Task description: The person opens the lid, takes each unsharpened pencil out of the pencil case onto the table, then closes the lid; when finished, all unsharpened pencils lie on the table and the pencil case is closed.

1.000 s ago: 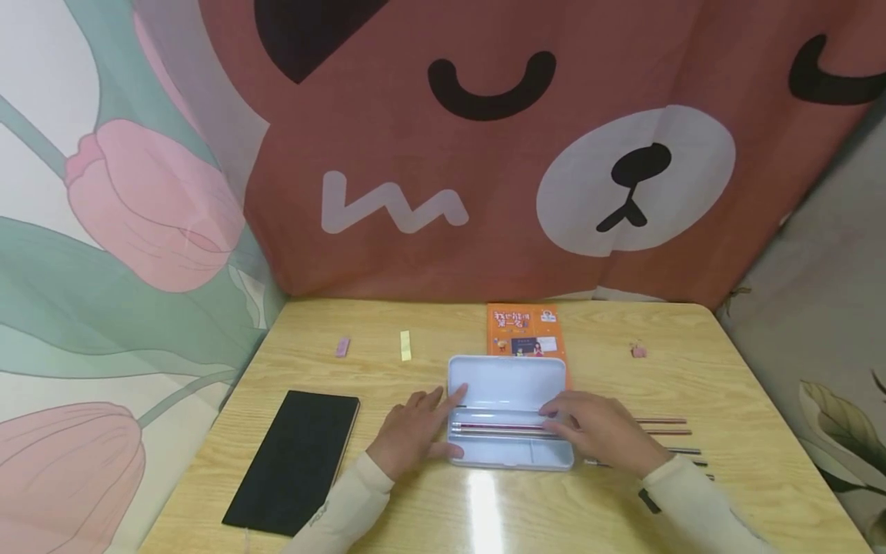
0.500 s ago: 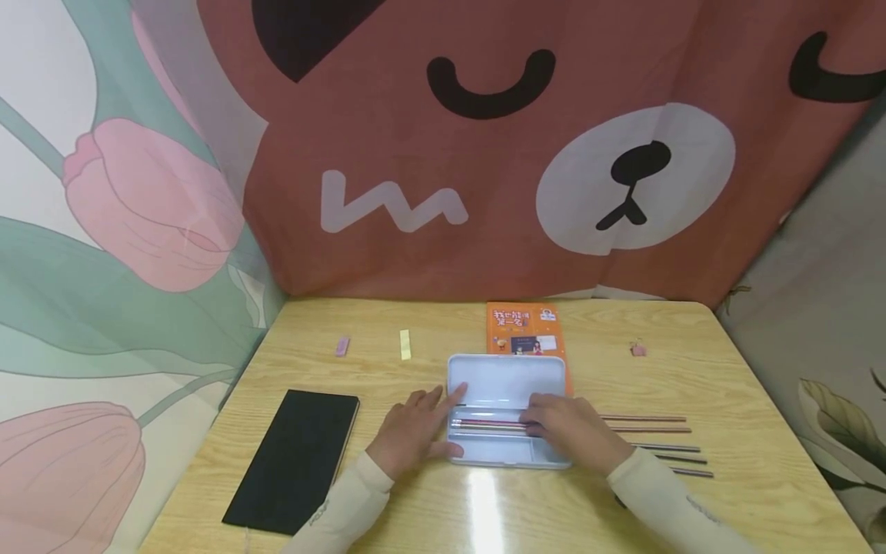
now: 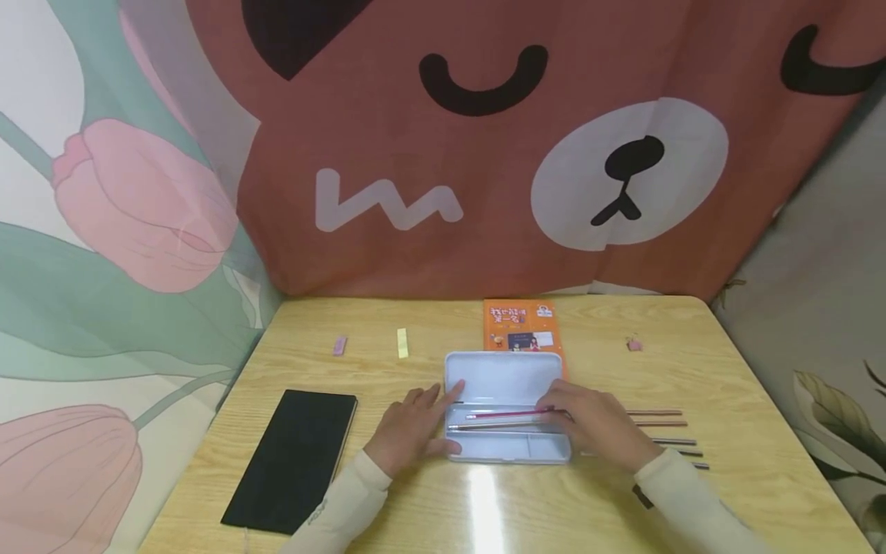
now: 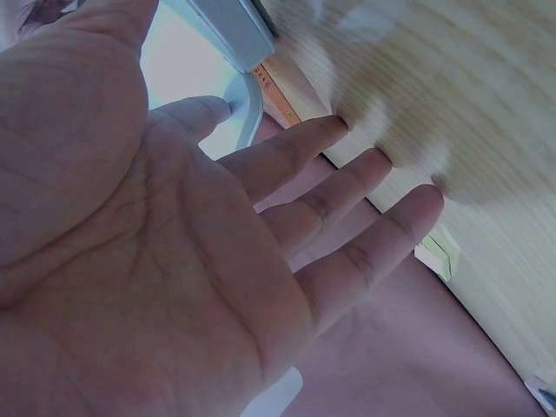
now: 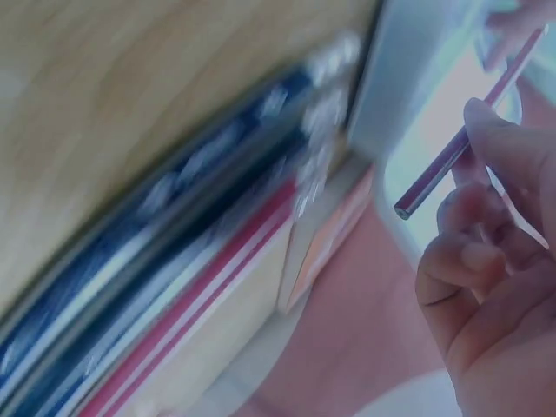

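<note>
An open pale blue pencil case (image 3: 505, 377) lies at the middle of the wooden table (image 3: 727, 369). My left hand (image 3: 422, 419) rests flat against its left end with fingers straight; the index fingertip (image 4: 213, 109) touches the case's rim (image 4: 248, 104). At the case's right end, my right hand (image 3: 588, 423) pinches a pink pencil (image 3: 508, 414) that reaches leftward over the tray. In the right wrist view the pencil (image 5: 460, 148) sits between thumb and fingers. A grey pencil (image 3: 484, 425) lies inside the case just below it.
Several pencils (image 3: 667, 431) lie in a row on the table right of the case. An orange book (image 3: 521, 325) sits behind the case and a black notebook (image 3: 294, 458) at the left. A pink eraser (image 3: 339, 345), a yellow strip (image 3: 402, 343) and a small pink clip (image 3: 633, 345) lie farther back.
My right hand slid left along the case, then drew back right, and now holds the pink pencil a little above the grey one. The left hand stayed put.
</note>
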Demonstrator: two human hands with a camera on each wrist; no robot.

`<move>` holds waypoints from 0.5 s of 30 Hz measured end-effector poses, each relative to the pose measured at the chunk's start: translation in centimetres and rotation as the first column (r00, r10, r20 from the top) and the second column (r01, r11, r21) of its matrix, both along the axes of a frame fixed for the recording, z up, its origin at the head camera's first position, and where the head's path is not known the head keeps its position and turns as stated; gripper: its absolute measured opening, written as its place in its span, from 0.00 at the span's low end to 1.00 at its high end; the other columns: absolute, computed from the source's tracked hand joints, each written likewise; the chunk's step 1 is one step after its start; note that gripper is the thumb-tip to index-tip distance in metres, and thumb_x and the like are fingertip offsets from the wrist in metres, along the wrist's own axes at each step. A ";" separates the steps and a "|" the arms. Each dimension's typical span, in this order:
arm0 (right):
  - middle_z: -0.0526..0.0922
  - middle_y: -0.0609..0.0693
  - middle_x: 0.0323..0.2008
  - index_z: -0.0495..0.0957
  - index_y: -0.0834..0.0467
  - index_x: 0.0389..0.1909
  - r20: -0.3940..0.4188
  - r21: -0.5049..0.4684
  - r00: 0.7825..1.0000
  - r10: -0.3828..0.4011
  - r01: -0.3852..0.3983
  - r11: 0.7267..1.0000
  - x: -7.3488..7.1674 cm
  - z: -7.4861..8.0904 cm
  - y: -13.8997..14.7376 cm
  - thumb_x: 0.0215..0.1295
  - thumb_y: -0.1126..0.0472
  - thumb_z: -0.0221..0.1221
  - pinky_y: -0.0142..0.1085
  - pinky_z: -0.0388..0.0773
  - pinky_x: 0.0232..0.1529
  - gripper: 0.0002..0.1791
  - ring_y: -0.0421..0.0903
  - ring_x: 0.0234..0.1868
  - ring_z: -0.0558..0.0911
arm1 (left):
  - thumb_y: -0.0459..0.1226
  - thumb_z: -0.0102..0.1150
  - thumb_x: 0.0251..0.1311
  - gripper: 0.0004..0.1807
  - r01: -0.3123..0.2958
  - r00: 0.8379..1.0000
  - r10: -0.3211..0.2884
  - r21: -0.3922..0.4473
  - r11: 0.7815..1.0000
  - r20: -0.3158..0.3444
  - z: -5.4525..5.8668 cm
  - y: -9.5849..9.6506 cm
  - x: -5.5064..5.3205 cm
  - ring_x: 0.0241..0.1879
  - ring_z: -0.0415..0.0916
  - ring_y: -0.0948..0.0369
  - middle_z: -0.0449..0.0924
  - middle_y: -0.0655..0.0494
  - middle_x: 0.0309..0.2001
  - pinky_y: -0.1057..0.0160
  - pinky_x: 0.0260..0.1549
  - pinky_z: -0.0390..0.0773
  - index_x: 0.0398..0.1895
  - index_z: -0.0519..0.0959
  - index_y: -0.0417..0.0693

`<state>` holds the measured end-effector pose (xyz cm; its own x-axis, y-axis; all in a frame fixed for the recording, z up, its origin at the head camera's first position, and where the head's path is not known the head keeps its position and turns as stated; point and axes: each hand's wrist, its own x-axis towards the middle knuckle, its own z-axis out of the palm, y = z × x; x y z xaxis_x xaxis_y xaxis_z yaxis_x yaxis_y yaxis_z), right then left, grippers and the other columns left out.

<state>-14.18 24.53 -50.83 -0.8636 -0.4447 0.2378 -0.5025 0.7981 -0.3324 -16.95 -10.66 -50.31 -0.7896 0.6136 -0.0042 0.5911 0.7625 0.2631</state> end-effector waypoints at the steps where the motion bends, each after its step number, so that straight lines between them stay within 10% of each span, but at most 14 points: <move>1: 0.84 0.29 0.42 0.91 0.40 0.47 -0.007 -0.015 1.000 -0.010 0.010 1.000 0.1 0.1 0.7 0.71 0.60 0.75 0.36 0.86 0.41 0.10 0.27 0.41 0.82 | 0.60 0.74 0.61 0.56 -0.001 1.000 0.001 0.001 1.000 0.003 0.0 0.0 0.0 0.71 0.77 0.36 0.73 0.33 0.78 0.34 0.54 0.85 0.89 0.61 0.55; 15: 0.87 0.32 0.40 0.91 0.39 0.49 0.028 -0.021 0.988 -0.149 0.150 0.989 1.2 1.3 11.1 0.67 0.64 0.75 0.31 0.79 0.33 0.16 0.27 0.33 0.77 | 0.58 0.75 0.61 0.55 0.000 1.000 -0.001 0.025 1.000 0.019 0.3 0.0 0.1 0.71 0.76 0.33 0.72 0.32 0.78 0.30 0.54 0.84 0.89 0.62 0.54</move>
<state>-13.00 35.66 -49.57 -0.9260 -0.3048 0.2227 -0.3690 0.8554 -0.3634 -16.84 -10.66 -50.06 -0.7891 0.6143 -0.0043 0.5863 0.7552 0.2930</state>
